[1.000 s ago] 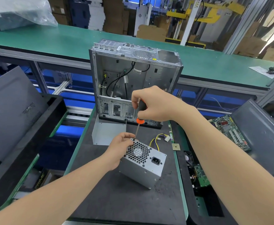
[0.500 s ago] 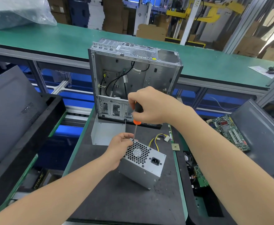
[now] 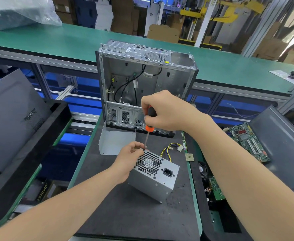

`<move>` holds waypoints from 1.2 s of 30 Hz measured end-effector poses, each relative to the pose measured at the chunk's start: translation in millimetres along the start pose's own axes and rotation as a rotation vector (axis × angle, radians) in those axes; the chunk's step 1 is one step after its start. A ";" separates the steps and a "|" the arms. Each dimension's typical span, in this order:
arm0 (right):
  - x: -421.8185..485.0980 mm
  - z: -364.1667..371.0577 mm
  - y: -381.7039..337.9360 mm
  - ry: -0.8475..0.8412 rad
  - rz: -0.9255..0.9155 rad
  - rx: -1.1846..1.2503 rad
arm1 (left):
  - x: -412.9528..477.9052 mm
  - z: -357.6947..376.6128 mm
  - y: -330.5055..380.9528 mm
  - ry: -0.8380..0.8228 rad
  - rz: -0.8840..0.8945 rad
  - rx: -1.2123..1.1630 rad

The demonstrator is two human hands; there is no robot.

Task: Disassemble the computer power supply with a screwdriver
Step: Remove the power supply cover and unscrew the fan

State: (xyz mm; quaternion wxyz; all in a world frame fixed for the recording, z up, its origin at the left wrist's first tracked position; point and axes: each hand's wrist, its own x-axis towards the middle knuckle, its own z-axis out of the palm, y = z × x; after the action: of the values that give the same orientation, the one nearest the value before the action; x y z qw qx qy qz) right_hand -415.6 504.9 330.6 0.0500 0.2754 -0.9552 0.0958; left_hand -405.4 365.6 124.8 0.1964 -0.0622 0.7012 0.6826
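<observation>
While the left hand [image 3: 128, 160] grips the power supply [image 3: 155, 176] at its upper corner, the right hand [image 3: 162, 110] just above holds the screwdriver [image 3: 149, 124], tip at that corner. I judge a corner screw is being loosened; next needs steady downward pressure.

You are working with two hands, the left hand [image 3: 128, 162] and the right hand [image 3: 167, 112]. You are seeing one power supply [image 3: 157, 180], one screwdriver [image 3: 149, 127], one computer case [image 3: 142, 80], one loose metal panel [image 3: 115, 143], one wire bundle [image 3: 171, 148] and one square chip [image 3: 189, 157]. You are also counting two circuit boards, the upper circuit board [image 3: 249, 141] and the lower circuit board [image 3: 215, 188], and two grey covers, the left grey cover [image 3: 12, 117] and the right grey cover [image 3: 282, 145]
</observation>
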 end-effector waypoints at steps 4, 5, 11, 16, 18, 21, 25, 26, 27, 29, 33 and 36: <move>-0.2 2.9 -0.6 -0.019 0.016 0.003 | -0.9 0.2 0.8 -0.011 -0.005 -0.006; 0.0 3.7 -0.2 -0.026 0.019 -0.002 | -0.8 0.1 0.9 -0.010 -0.004 0.001; 0.1 5.8 1.3 -0.024 -0.001 0.015 | 0.1 -0.5 0.1 -0.008 -0.007 0.004; 0.6 7.2 3.1 -0.013 0.008 0.028 | -0.9 -0.8 1.0 -0.012 0.022 0.017; 0.7 8.9 3.8 -0.003 0.013 0.023 | -1.0 -0.8 0.2 -0.010 0.021 0.021; 0.8 10.4 4.6 0.015 0.023 0.009 | -0.9 -0.9 -0.6 -0.020 0.005 -0.006; 0.2 9.3 5.0 -0.002 0.006 0.033 | -0.1 -0.9 -1.0 -0.012 0.018 0.007; -0.4 9.1 4.1 -0.010 -0.006 0.045 | 0.6 -0.8 -1.6 -0.008 0.020 0.010; -1.0 8.7 3.1 -0.021 -0.016 0.053 | 1.0 -0.7 -1.7 -0.005 0.018 0.014; -2.2 6.7 1.1 -0.046 -0.027 0.054 | 0.3 -0.4 -0.7 -0.008 0.007 0.019; -2.4 7.0 -3.2 -0.052 -0.011 -0.001 | 1.0 0.0 -0.2 -0.012 -0.008 -0.006; 1.2 12.0 -7.1 -0.017 0.074 -0.091 | 1.2 0.2 -0.4 -0.009 -0.009 -0.009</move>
State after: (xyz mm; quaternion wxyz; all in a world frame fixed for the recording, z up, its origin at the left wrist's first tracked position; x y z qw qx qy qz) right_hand -413.4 495.9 320.2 0.0509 0.2382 -0.9685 0.0518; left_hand -406.3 366.0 123.9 0.2022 -0.0635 0.6968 0.6852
